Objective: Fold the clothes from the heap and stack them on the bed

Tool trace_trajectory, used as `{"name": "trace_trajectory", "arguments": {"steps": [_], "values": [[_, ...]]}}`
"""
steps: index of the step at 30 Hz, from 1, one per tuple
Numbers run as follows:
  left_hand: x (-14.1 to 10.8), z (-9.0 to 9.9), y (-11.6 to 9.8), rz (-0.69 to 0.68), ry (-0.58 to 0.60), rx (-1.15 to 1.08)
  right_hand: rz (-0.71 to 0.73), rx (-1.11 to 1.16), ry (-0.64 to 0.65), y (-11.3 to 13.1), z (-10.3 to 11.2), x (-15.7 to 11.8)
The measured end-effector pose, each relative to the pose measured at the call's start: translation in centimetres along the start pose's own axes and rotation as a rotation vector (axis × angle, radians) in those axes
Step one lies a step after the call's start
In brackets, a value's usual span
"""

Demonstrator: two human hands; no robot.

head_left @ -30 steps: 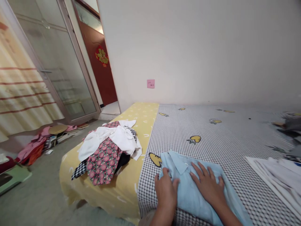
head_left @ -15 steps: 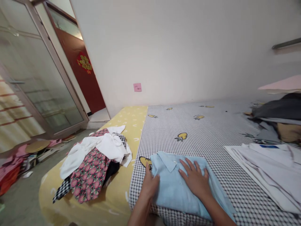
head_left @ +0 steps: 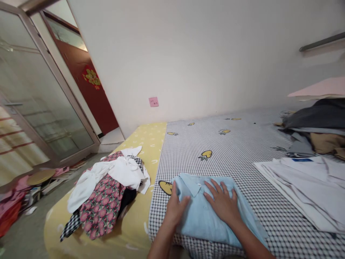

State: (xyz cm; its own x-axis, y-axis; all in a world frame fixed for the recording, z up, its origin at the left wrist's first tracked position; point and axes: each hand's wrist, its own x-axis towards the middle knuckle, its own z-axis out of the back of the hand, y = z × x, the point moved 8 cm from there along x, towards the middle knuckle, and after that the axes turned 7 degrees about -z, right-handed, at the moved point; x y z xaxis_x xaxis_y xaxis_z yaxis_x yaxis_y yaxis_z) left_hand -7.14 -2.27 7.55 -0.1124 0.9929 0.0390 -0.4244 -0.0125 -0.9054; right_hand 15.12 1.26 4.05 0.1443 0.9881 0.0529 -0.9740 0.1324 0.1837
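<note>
A light blue collared shirt lies folded near the front edge of the bed, its collar at the upper left and a strip of cloth trailing out on the right. My right hand rests flat on the shirt, fingers spread, just right of the collar. At the shirt's left edge is my left hand, thumb and fingers apart, touching the cloth near the collar. Neither hand grips the fabric.
A checked bedsheet with pineapple prints adjoins a yellow sheet. On the left lies a loose heap of clothes. Folded white clothes are at right, below a stack of dark clothes. A wall stands behind.
The left hand has moved slightly up and right along the shirt's left edge, onto the cloth by the collar. The right hand stays spread in place. The view has shifted slightly.
</note>
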Motion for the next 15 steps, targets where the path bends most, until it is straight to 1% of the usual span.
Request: {"name": "trace_trajectory", "arguments": {"steps": [1,2,4,6,9,11,15], "values": [[0.1,-0.3,0.1,-0.013,-0.002,-0.020,0.002,0.000,-0.005,0.0,0.0,0.0],[0.3,-0.5,0.5,0.003,-0.010,-0.044,0.005,0.001,-0.009,0.0,-0.1,0.0],[0.5,-0.5,2.0,0.097,-0.039,-0.067,0.012,0.002,-0.020,0.0,-0.1,0.0],[0.8,0.0,3.3,0.188,-0.072,-0.053,0.012,0.000,-0.026,0.0,-0.1,0.0],[1.3,1.0,4.3,0.244,-0.116,-0.008,0.001,-0.006,-0.017,-0.1,0.0,0.0],[1.7,1.4,4.0,0.235,-0.121,0.032,0.002,-0.009,-0.010,0.0,0.0,0.0],[2.4,1.3,2.2,0.142,-0.088,0.140,0.010,-0.008,-0.021,0.0,0.0,0.0]]}}
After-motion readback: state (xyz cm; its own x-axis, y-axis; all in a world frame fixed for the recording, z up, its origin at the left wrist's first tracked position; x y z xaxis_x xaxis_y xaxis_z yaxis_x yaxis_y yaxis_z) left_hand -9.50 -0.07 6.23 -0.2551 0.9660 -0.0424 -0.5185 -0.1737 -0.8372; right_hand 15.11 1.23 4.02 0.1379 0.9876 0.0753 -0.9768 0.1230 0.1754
